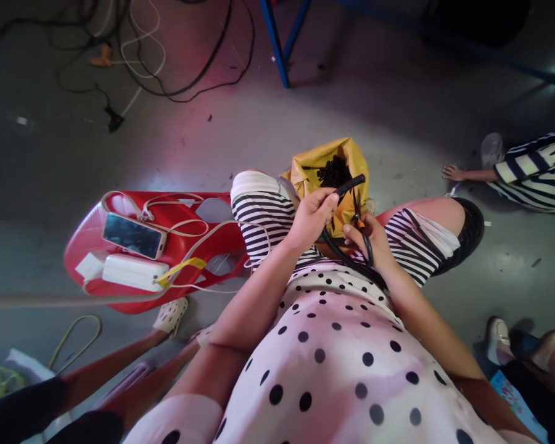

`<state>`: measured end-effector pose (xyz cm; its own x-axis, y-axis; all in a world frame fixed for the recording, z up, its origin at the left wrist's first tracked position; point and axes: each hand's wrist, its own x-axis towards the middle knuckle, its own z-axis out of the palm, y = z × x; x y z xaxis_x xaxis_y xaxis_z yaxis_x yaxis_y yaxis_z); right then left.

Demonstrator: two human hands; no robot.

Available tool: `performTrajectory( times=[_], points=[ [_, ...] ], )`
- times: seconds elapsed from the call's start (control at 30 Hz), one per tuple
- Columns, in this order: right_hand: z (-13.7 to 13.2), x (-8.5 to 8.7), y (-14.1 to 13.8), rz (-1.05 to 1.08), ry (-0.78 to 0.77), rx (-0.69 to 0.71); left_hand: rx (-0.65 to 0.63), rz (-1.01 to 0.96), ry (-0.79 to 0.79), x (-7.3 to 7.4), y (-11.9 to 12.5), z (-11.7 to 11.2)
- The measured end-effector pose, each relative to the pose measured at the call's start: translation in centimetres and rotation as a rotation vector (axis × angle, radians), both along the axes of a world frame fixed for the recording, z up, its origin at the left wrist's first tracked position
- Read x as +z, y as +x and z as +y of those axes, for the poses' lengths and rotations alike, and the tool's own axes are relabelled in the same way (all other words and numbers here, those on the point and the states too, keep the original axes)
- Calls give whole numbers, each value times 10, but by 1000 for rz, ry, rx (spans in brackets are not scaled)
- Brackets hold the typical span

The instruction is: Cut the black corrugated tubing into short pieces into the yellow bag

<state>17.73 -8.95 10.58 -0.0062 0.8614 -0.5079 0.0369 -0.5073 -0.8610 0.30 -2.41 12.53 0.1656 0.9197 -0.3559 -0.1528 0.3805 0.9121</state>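
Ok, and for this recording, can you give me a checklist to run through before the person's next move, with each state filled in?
1. Left hand grips the black corrugated tube near its end: ok.
2. Item in the right hand identifiable: cannot tell; it is a dark item with an orange part, too small to name.
3. Yellow bag open at the top: ok, with black pieces visible inside.
4. Phone lying on the red stool: ok.
5. Co-worker's hand apart from the person's hands: ok, off to the right.
6. Floor cables neatly coiled: not ok, loose loops.
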Motion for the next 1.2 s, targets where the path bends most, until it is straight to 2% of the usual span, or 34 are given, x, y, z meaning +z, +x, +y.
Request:
performTrajectory(
  times=[0.1,0.27,0.47,0.67,1.07,1.2],
  points=[
    [0,1,9,-111,37,36,-44,121,103,2,-5,-4],
    [0,5,7,-129,35,87,-90,236,217,8,-5,-5],
    [7,17,5,-204,9,112,-66,305,223,12,-3,-3],
    [8,20,8,-253,22,126,-103,324,263,11,-6,-1],
    [6,18,5,-170,4,99,-133,366,332,8,-6,-2],
    [4,17,6,-68,-18,81,-207,414,381,6,-8,-1]
  ],
)
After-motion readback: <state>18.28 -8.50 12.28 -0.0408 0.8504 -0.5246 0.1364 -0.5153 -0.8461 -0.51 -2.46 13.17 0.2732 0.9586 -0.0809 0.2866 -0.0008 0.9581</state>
